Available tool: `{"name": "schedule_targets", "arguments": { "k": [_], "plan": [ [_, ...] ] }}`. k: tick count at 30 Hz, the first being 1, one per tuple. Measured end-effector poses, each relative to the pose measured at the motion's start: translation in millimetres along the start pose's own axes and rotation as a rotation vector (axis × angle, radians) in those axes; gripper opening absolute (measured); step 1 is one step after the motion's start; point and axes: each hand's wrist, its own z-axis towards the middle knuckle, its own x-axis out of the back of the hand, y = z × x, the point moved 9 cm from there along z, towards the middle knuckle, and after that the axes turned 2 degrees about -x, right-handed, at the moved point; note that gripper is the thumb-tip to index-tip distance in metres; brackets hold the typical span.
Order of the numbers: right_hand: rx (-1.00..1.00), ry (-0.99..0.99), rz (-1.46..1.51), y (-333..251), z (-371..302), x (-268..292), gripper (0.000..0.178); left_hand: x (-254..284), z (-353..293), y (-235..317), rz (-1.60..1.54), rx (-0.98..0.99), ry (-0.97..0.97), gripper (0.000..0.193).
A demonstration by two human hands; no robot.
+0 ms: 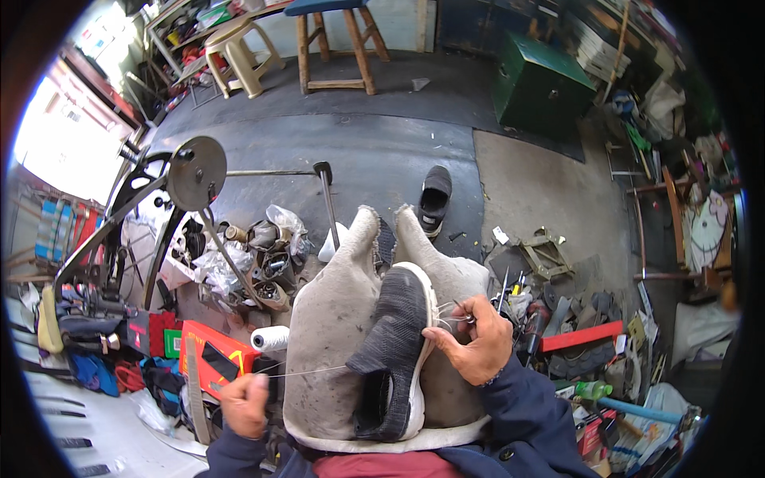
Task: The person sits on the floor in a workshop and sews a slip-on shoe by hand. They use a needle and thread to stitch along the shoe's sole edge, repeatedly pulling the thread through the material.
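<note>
A dark grey knit slip-on shoe [392, 315] with a white sole lies on my lap over a worn, pale grey lap cover [319, 342], its opening toward me. From the shoe's upper a pale thread [311, 372] runs taut to the left. My left hand [245, 405] is closed on that thread, apart from the shoe. On the other side, my right hand [476, 342] pinches loops of thread beside the sole, its thumb at the sole's edge. Whether a needle or awl is also in these fingers is too small to tell.
A matching shoe [434, 199] stands on the floor ahead. To the left are a stitching machine [197, 174], a white thread spool [269, 338] and a red box [209, 362]. Tools and scraps [582, 334] crowd the right. Farther off are stools [239, 56] and a green box [542, 84].
</note>
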Motion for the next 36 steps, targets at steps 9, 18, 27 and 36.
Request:
{"name": "schedule_targets", "arguments": {
  "k": [9,18,27,36],
  "plan": [
    [-0.161,-0.112,0.323,26,-9,0,0.035,-19,25,75,-1.155,-0.13,-0.141,0.037],
    [0.018,-0.264,0.566,-11,-41,28,0.017,-164,18,216,0.065,-0.883,-0.441,0.023],
    [-0.465,-0.34,0.715,37,-42,-11,0.034,-161,38,199,0.045,-0.778,-0.399,0.011],
    [-0.263,-0.126,1.343,36,-11,15,0.029,-162,70,180,-0.076,-0.521,-0.28,0.01]
  ]
}}
